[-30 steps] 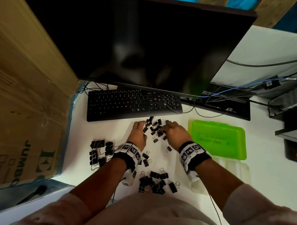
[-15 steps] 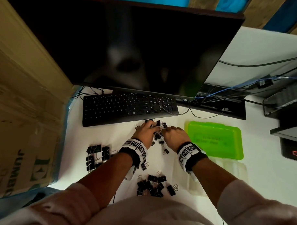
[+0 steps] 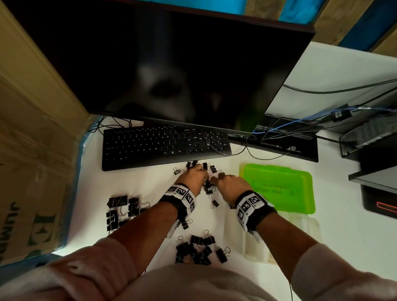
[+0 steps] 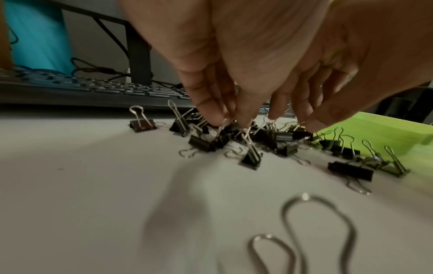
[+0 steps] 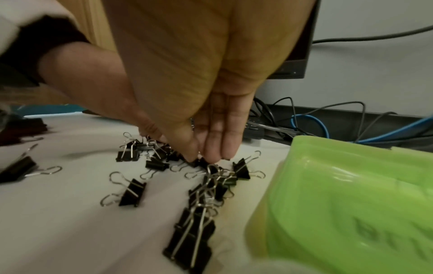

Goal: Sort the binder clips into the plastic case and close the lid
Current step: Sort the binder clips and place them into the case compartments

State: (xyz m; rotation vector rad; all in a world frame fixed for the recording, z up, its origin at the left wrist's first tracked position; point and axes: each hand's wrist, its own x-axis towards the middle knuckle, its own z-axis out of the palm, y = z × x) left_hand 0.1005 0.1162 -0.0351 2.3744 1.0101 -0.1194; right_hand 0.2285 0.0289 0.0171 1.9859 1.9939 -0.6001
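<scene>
Gathering clips (image 3: 207, 184) from pile at table's far edge, before keyboard (image 3: 164, 147). Left hand (image 3: 193, 176) pinching wire handles; right hand (image 3: 231, 184) fingers straight, touching clips, holding none visibly. Case (image 3: 279, 189) just right: scooping few at once, avoiding tangles.

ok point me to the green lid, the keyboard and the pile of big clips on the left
green lid (image 3: 279, 187), head view, middle of its flat top
keyboard (image 3: 161, 146), head view, centre of the key rows
pile of big clips (image 3: 121, 209), head view, on the black bodies in the middle of the group
</scene>
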